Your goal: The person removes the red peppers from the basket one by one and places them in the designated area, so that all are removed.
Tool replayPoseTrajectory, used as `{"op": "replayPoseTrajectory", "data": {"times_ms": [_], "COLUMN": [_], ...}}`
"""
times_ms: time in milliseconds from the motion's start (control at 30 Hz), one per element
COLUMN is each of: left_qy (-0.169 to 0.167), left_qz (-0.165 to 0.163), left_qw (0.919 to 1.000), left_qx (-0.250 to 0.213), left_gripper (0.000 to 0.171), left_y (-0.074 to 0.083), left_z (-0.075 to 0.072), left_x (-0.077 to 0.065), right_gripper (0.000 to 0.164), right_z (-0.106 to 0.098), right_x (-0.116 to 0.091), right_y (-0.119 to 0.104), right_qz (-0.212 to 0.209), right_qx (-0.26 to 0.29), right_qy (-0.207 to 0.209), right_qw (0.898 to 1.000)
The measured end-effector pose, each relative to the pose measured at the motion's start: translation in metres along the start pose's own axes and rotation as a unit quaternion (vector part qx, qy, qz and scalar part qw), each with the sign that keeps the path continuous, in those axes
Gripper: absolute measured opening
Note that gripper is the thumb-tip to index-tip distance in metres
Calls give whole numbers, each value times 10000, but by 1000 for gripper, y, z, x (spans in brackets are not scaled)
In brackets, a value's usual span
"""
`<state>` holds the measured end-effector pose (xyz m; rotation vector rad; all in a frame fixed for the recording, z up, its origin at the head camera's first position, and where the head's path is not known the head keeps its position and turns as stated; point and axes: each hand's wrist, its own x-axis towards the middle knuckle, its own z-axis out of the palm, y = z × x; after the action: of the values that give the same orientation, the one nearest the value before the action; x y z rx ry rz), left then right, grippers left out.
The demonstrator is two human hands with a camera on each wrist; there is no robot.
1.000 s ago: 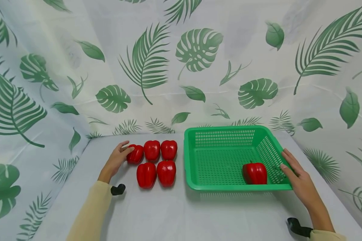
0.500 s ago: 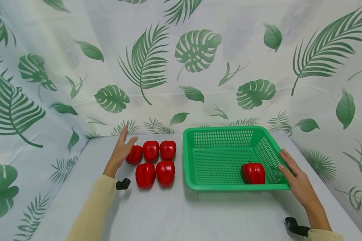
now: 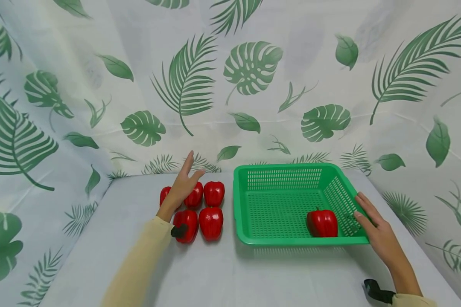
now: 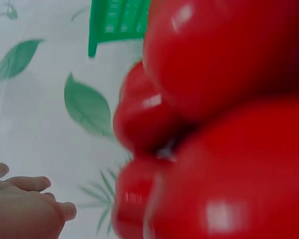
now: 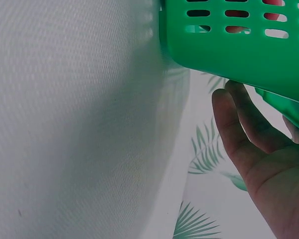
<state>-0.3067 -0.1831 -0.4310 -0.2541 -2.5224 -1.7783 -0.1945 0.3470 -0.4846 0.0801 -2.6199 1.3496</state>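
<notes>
My left hand (image 3: pixel 181 186) reaches over a group of red bell peppers, fingers straight and holding nothing. Beneath it, the back-left pepper (image 3: pixel 164 194) and back-middle pepper (image 3: pixel 194 197) are partly covered. The black wrist mount overlaps the front-left pepper (image 3: pixel 191 224). To the right lie the back-right pepper (image 3: pixel 214 194) and front-right pepper (image 3: pixel 211 224). In the left wrist view, peppers (image 4: pixel 229 164) loom large beside the hand. My right hand (image 3: pixel 382 234) grips the right rim of a green plastic basket (image 3: pixel 292 240), thumb inside and fingers outside. One bell pepper (image 3: pixel 323 223) sits in its front-right part.
A white cloth covers the table (image 3: pixel 253 277). Behind and at the sides hangs a white curtain (image 3: pixel 272 140) printed with green leaves, close behind the basket and the back row of peppers.
My left hand has left the back-left pepper, lifted with its fingers straightening, and moved right over the back-middle one. The right hand stays on the basket rim.
</notes>
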Motion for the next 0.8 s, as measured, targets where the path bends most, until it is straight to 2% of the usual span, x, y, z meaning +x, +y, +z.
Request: {"op": "replayPoseTrajectory", "data": {"times_ms": [333,567,800], "left_qy": [-452,-849,-1282], "left_qz": [308,598,863], "left_qw": [9969,9898,9809], "left_qx": [-558,-977,-1184], "left_gripper": [82,82,81], "left_y": [20,36,53], "left_z": [48,75,105], "left_x": [10,15,23], "right_gripper": [62,61,61], "right_z": [-2,1,3], "right_x": [-1,0,-2], "right_y": [1,2,2], "right_qz": [-69,-124,-100], "right_qx": [-43,117,62], "right_qy": [53,79,125], "right_qw": [10000,9998,9999]}}
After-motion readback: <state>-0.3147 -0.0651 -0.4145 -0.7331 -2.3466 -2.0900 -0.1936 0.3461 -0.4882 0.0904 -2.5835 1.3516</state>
